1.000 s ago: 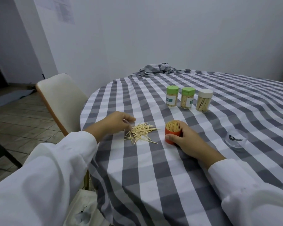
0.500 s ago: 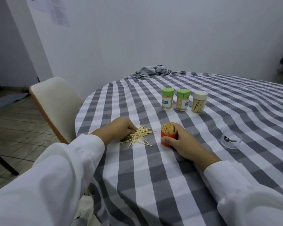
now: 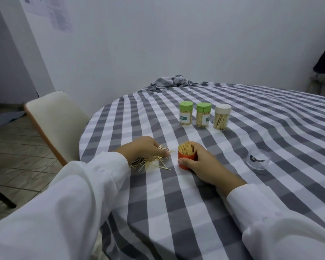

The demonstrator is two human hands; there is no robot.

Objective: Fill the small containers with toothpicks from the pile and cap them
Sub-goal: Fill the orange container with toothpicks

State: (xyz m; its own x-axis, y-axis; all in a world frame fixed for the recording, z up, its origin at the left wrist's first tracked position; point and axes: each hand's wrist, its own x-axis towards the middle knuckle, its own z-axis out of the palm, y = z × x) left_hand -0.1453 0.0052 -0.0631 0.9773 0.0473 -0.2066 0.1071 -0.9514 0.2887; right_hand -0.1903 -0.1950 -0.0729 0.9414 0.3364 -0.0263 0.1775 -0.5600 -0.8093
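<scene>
Fingers of the left hand (image 3: pixel 143 150) are curled down on the toothpick pile (image 3: pixel 150 162), just left of the orange container (image 3: pixel 187 160). The right hand (image 3: pixel 204 164) grips this full, uncapped container. Behind it stand three capped containers (image 3: pixel 204 117).

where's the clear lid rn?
Head view: the clear lid lies on the tablecloth, right of the right hand gripping the orange container.

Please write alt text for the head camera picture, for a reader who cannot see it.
A person's right hand holds an open orange container packed with upright wooden toothpicks on a grey-and-white checked tablecloth, while the left hand reaches into a loose toothpick pile. Three capped toothpick jars stand behind.
</scene>
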